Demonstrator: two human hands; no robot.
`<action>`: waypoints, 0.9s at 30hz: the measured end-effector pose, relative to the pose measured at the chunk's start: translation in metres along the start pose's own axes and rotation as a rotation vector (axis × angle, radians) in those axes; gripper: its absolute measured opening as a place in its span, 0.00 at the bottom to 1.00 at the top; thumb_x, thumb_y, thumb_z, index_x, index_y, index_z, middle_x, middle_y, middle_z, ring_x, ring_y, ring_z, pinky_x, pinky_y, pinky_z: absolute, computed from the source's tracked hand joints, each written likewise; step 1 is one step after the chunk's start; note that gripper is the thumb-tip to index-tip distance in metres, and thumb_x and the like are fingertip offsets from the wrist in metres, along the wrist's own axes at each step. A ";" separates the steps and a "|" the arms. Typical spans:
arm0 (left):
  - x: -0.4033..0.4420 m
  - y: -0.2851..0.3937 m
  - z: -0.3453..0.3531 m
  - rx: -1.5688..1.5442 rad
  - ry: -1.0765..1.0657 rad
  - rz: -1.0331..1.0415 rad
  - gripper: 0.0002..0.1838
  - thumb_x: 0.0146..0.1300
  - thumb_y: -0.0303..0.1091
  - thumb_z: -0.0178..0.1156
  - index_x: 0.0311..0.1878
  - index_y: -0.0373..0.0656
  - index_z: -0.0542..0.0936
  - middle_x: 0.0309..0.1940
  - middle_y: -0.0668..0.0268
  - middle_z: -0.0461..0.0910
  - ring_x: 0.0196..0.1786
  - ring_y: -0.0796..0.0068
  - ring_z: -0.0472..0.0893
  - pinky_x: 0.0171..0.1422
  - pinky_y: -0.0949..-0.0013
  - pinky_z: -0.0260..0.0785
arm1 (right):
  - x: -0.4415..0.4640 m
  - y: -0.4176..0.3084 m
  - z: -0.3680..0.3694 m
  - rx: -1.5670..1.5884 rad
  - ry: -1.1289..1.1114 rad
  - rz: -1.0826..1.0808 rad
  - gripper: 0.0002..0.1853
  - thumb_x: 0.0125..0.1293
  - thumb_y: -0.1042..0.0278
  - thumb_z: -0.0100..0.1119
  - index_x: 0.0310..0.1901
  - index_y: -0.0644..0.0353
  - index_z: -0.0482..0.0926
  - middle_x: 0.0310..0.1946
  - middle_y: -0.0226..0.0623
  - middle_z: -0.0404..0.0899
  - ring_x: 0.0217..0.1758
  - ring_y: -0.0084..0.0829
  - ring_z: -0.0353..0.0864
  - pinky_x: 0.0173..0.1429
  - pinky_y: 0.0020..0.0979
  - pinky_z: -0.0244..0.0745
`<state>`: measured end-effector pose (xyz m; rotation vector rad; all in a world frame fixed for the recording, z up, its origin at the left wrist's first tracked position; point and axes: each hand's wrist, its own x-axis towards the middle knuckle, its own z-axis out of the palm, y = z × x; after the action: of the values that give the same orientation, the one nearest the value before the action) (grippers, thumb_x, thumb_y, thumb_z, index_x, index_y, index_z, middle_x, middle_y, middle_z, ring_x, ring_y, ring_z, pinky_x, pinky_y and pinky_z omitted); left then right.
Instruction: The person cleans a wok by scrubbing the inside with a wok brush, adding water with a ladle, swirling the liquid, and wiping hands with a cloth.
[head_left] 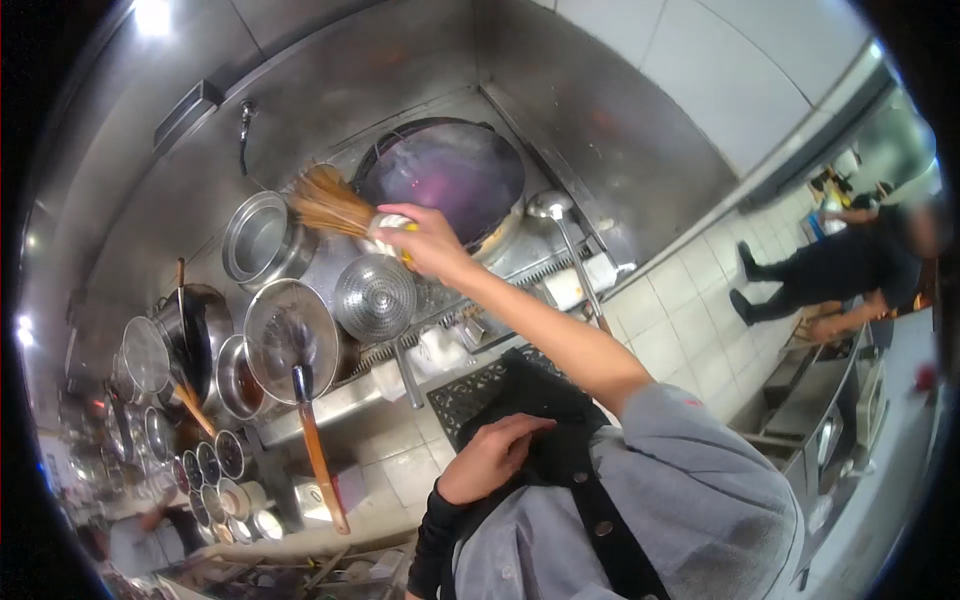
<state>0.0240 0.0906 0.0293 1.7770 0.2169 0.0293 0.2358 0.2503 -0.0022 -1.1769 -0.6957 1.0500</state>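
Note:
My right hand is closed around the white-wrapped handle of a bamboo brush. The bristles point left, just beside a large dark wok on the stove. Purplish light and haze show inside the wok. Below the brush lies a round perforated ladle, its handle toward me. My left hand, with a black sleeve at the wrist, rests in front of my dark apron, its fingers loosely stretched out and nothing seen in them.
Metal pots and a wooden-handled strainer stand left of the wok. Another ladle lies at its right. Small containers are at the lower left. A person in dark clothes stands at the far right, beside a counter.

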 end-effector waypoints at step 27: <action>0.098 0.191 0.106 -0.681 -0.038 0.981 0.12 0.66 0.32 0.71 0.51 0.52 0.86 0.48 0.63 0.78 0.56 0.62 0.79 0.61 0.62 0.80 | -0.228 0.251 -0.333 -1.177 0.556 0.050 0.40 0.58 0.64 0.70 0.71 0.70 0.67 0.54 0.64 0.80 0.57 0.67 0.81 0.66 0.51 0.76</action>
<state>0.1601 -0.0341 0.1822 1.0523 -0.6413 0.6869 0.3688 -0.0812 -0.3156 -2.3744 -0.8387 0.2145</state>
